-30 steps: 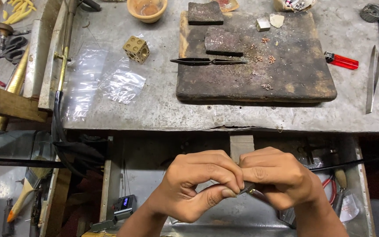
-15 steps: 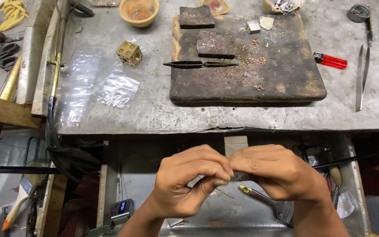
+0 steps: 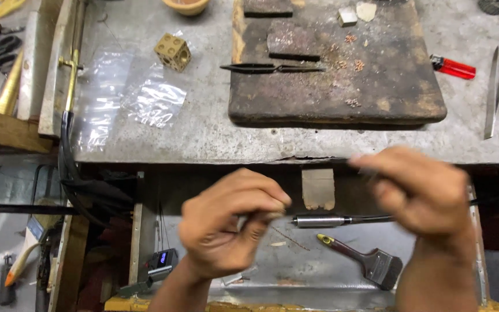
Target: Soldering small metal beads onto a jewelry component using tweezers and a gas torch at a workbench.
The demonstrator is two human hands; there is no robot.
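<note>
Two hands apart, left hand (image 3: 232, 225) grip pinched closed, right hand (image 3: 420, 190) grip blurred, cannot tell, one brush (image 3: 365, 260) below

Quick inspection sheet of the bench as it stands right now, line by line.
Surface: grey metal bench top, scuffed; a drawer tray sits below it.
Job's things: what the fingers pinch is too blurred to tell; handpiece tool and brush lie in the tray.
Clutter: charred block with black tweezers, brass dice block, plastic bags, red lighter, steel tweezers.
Grippers: left hand and right hand raised apart, both pinched.
Cables: black hoses hang off the bench's left edge.
Surroundings: pocket scale lower left.
</note>
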